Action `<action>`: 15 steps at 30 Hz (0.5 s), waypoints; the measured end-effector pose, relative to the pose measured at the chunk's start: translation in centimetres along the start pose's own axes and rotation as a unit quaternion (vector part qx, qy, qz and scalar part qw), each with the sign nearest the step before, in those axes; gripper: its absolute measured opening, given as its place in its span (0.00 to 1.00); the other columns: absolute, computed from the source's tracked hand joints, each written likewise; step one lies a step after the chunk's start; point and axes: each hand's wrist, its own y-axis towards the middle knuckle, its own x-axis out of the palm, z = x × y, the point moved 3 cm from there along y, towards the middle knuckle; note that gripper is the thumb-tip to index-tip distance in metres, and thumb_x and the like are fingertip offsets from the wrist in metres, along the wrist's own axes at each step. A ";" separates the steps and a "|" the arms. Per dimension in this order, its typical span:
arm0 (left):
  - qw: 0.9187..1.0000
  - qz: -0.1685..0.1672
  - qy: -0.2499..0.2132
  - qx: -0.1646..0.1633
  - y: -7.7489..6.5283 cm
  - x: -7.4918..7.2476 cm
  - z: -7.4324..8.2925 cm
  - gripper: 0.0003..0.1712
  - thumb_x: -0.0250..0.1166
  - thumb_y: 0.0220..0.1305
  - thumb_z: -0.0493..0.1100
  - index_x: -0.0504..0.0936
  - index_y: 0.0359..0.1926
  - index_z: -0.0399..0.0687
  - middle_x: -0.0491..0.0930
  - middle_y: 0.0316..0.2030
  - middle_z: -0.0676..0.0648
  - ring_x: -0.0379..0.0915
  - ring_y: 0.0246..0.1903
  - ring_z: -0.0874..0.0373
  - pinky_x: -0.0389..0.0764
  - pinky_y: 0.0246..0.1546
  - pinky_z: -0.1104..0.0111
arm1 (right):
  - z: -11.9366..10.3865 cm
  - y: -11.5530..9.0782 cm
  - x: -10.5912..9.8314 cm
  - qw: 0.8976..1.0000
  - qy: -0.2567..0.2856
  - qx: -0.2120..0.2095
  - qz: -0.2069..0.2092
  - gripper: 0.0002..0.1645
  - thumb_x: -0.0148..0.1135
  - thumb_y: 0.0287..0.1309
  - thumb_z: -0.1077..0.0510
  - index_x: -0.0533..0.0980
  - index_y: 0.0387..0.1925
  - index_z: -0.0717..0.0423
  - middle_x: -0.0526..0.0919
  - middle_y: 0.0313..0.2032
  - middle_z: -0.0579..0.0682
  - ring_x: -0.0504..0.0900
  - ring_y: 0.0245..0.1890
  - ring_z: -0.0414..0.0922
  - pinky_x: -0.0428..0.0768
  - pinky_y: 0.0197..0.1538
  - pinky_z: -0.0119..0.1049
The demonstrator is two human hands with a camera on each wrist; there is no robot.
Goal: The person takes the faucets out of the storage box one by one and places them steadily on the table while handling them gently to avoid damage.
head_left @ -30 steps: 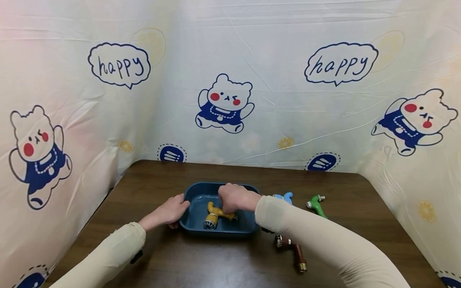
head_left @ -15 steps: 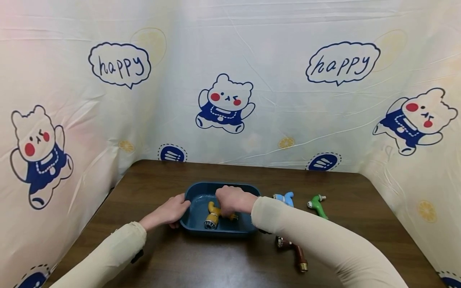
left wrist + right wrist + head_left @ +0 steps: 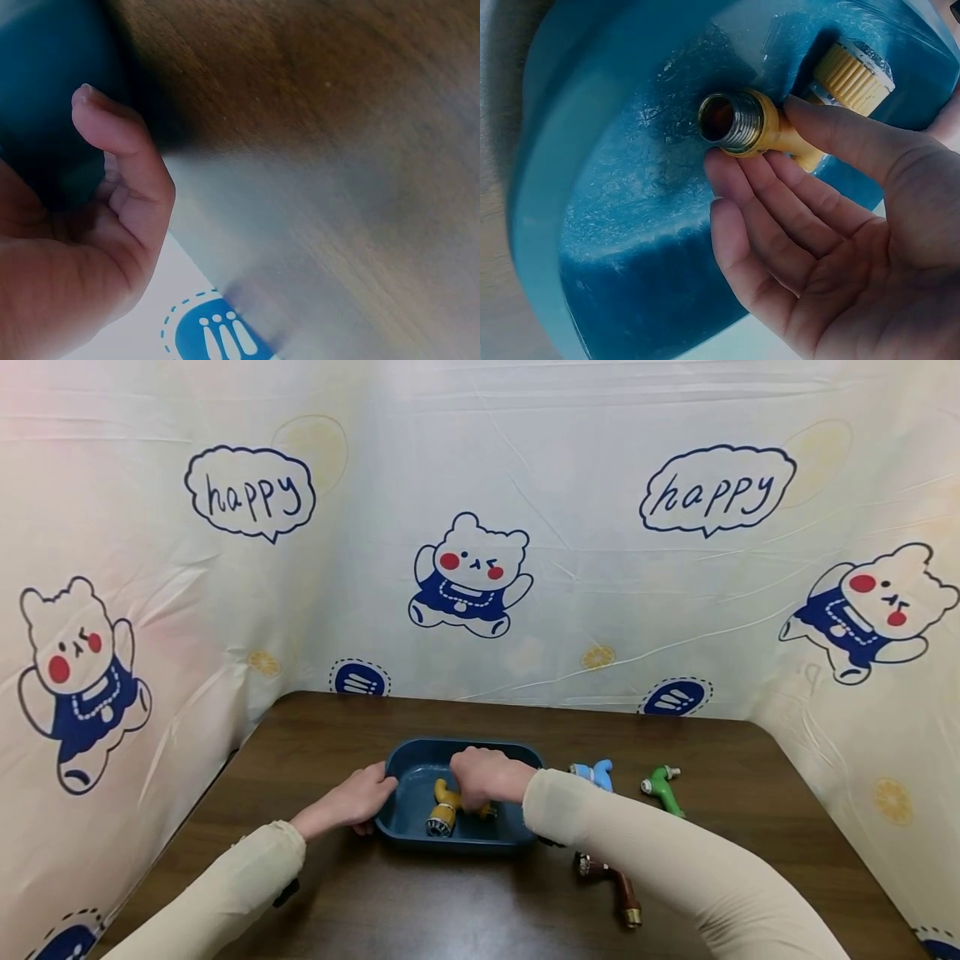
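A yellow faucet (image 3: 441, 820) with a ribbed knob lies inside a blue plastic basin (image 3: 457, 845) in the head view. My right hand (image 3: 489, 777) reaches into the basin and pinches the faucet's body between thumb and fingertips. In the right wrist view the threaded metal end of the faucet (image 3: 742, 127) points away from the palm, past the fingertips. At the basin's left end my left hand (image 3: 358, 797) grips the side wall. The left wrist view shows the fingers of this hand (image 3: 90, 255) curled round the basin's corner (image 3: 56, 97).
Right of the basin, on the brown wooden table (image 3: 420, 910), lie a blue faucet (image 3: 602, 772), a green faucet (image 3: 662, 790) and a dark red-brown faucet (image 3: 624, 893). My right sleeve passes over the table among them. A printed cloth (image 3: 480, 460) hangs behind and along both sides.
My right hand has shifted slightly left along the yellow faucet, and more of the blue faucet shows beside the sleeve. The left hand keeps its hold on the basin.
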 end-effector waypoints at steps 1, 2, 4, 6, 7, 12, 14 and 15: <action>1.000 0.004 0.003 -0.003 -0.1 0.0 0.1 0.19 0.45 0.80 0.41 0.71 0.59 0.29 0.79 0.22 0.40 0.79 0.14 0.51 0.82 0.13 0.62 | 0.0 -0.1 0.0 1.000 0.002 -0.001 0.000 0.09 0.73 0.63 0.62 0.79 0.32 0.51 0.78 0.27 0.48 0.77 0.23 0.42 0.80 0.27 0.31; 1.000 0.008 0.006 -0.007 -0.2 0.1 0.3 0.19 0.45 0.80 0.41 0.71 0.59 0.30 0.79 0.22 0.41 0.79 0.14 0.52 0.82 0.13 0.63 | 0.0 -0.1 0.0 1.000 0.004 -0.001 0.001 0.09 0.74 0.63 0.62 0.79 0.32 0.51 0.78 0.27 0.48 0.78 0.23 0.42 0.80 0.27 0.31; 1.000 0.014 0.013 -0.011 -0.4 0.2 0.6 0.20 0.45 0.81 0.41 0.71 0.60 0.30 0.79 0.23 0.41 0.78 0.15 0.52 0.82 0.13 0.63 | 0.0 -0.1 0.0 1.000 0.007 -0.001 0.003 0.09 0.74 0.62 0.62 0.79 0.33 0.52 0.79 0.27 0.48 0.78 0.23 0.42 0.81 0.27 0.31; 1.000 0.017 0.016 -0.011 -0.6 0.2 0.8 0.20 0.45 0.81 0.42 0.71 0.61 0.30 0.79 0.23 0.42 0.78 0.15 0.52 0.82 0.13 0.63 | 0.0 -0.2 0.0 1.000 0.011 -0.002 0.003 0.09 0.74 0.62 0.62 0.79 0.34 0.52 0.79 0.27 0.48 0.79 0.23 0.42 0.81 0.28 0.31; 1.000 0.016 0.015 -0.010 -0.6 0.2 0.7 0.20 0.45 0.81 0.42 0.71 0.61 0.30 0.79 0.23 0.42 0.78 0.15 0.52 0.82 0.14 0.63 | 0.0 -0.2 0.0 1.000 0.011 -0.003 0.003 0.09 0.74 0.62 0.62 0.79 0.34 0.52 0.79 0.27 0.48 0.79 0.23 0.42 0.82 0.28 0.31; 1.000 0.000 0.000 0.002 -0.1 0.0 -0.1 0.20 0.46 0.81 0.42 0.71 0.59 0.29 0.80 0.24 0.40 0.80 0.16 0.50 0.84 0.15 0.62 | 0.0 0.0 0.1 1.000 0.003 -0.008 0.006 0.09 0.74 0.62 0.62 0.79 0.35 0.52 0.79 0.27 0.47 0.79 0.23 0.42 0.82 0.27 0.31; 1.000 -0.012 0.002 0.022 0.9 0.1 -1.4 0.22 0.44 0.81 0.43 0.69 0.59 0.27 0.79 0.24 0.40 0.80 0.16 0.51 0.83 0.14 0.62 | 0.0 0.0 0.2 1.000 0.000 -0.007 0.009 0.09 0.75 0.62 0.61 0.79 0.35 0.51 0.79 0.27 0.47 0.79 0.23 0.42 0.81 0.27 0.31; 1.000 -0.015 0.000 0.025 0.9 0.1 -1.5 0.23 0.44 0.81 0.44 0.69 0.60 0.26 0.79 0.25 0.40 0.80 0.16 0.51 0.84 0.14 0.62 | 0.0 0.0 0.2 1.000 0.000 -0.007 0.009 0.09 0.75 0.62 0.61 0.79 0.35 0.51 0.79 0.27 0.47 0.79 0.23 0.42 0.82 0.27 0.31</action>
